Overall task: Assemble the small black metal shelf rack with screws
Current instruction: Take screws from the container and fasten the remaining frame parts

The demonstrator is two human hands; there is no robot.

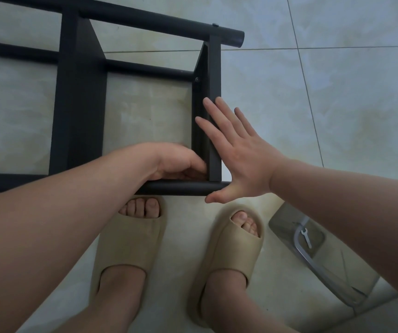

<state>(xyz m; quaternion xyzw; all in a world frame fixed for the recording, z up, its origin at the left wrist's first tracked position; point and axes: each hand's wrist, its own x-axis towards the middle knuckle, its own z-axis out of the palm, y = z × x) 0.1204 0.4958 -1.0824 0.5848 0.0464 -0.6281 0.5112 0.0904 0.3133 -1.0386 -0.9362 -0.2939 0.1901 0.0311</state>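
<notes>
On the pale tiled floor (337, 92), seen from the head camera, the black metal shelf rack (80, 111) lies on its side, its round tubes running left to right and its flat panels crossing between them. It fills the upper left of the floor, with its near tube (181, 188) just in front of the person's toes.

The right hand (239, 155) is spread wide, fingers straight and apart, palm pressed flat against the outer face of the rack's right end panel (214, 116). Its thumb reaches down past the end of the near tube. It grips nothing; it only leans on the panel.

The left hand (178, 162) comes in from the left and is curled at the inner corner where that end panel meets the near tube. Its fingers are bent together against the panel's inside face, right by the joint. Whether they pinch a screw or tool cannot be told, since the fingertips are tucked out of sight.

Two screw heads show on the rack: one on the far tube (215, 25) above the end panel, one on the inner face of the panel (196, 79).

Both feet in beige slippers (130, 243) stand at the near edge of the floor. Right of them lies a clear plastic bag (287, 227) with a small flat wrench (305, 237) on it, well apart from the rack.
</notes>
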